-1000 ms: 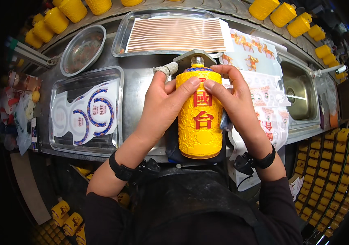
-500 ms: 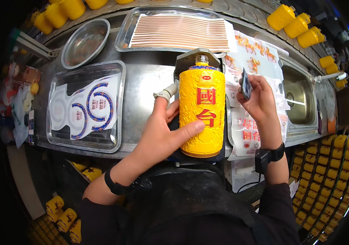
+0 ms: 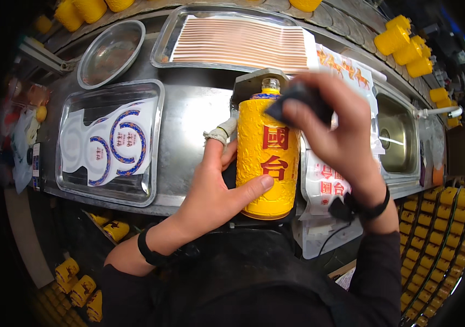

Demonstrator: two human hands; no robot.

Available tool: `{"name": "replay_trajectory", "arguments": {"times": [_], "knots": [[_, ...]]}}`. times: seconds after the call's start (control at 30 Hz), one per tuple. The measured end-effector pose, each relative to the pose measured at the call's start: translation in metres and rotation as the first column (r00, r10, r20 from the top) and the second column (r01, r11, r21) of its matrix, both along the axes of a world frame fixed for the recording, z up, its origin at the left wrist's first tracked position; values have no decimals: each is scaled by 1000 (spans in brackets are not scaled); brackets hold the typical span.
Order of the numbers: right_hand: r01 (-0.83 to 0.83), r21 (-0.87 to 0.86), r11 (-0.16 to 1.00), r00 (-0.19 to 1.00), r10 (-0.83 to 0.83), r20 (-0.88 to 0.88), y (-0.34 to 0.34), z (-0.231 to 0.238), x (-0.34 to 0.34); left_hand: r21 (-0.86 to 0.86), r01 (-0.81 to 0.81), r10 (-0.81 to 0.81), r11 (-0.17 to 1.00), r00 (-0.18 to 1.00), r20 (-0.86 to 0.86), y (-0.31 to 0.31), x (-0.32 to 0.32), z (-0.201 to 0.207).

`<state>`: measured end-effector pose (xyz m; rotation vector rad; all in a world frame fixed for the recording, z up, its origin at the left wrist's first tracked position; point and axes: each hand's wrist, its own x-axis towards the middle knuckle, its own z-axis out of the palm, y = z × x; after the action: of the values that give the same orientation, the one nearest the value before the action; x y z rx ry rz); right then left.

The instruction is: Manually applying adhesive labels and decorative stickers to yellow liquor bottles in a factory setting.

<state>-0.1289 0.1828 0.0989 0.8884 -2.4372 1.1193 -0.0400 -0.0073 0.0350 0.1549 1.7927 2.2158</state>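
Observation:
A yellow embossed bottle (image 3: 265, 158) with red characters lies in a dark holder (image 3: 243, 84), its clear glass neck pointing away from me. My left hand (image 3: 219, 177) grips its left side, thumb laid across the lower front. The index finger wears a whitish cloth wrap (image 3: 222, 131). Over the bottle's upper right, my right hand (image 3: 341, 128) is closed on a dark flat piece (image 3: 303, 103), blurred by motion. That piece covers the upper part of the label area; whether it touches the bottle I cannot tell.
At left, a metal tray (image 3: 159, 133) bears sheets of blue curved decals, with a metal bowl (image 3: 82, 76) behind it. A far tray (image 3: 159, 54) holds a brown-striped sheet. Decal sheets (image 3: 319, 188) lie right of the bottle, beside a sink (image 3: 396, 136). Yellow bottles (image 3: 393, 41) line the back.
My right hand has swung left from over the decal sheets to above the bottle, carrying the dark flat piece. My left hand keeps its hold. The view has shifted slightly.

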Motion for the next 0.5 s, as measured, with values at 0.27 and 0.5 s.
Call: {"name": "replay_trajectory", "arguments": {"times": [0.27, 0.5], "knots": [[-23, 2, 1000, 991, 22, 130, 16, 12, 7, -5, -41, 41, 999, 999, -7, 5, -4, -6], [45, 0, 999, 997, -45, -56, 1, 8, -32, 17, -36, 36, 999, 999, -7, 4, -3, -4]]}}
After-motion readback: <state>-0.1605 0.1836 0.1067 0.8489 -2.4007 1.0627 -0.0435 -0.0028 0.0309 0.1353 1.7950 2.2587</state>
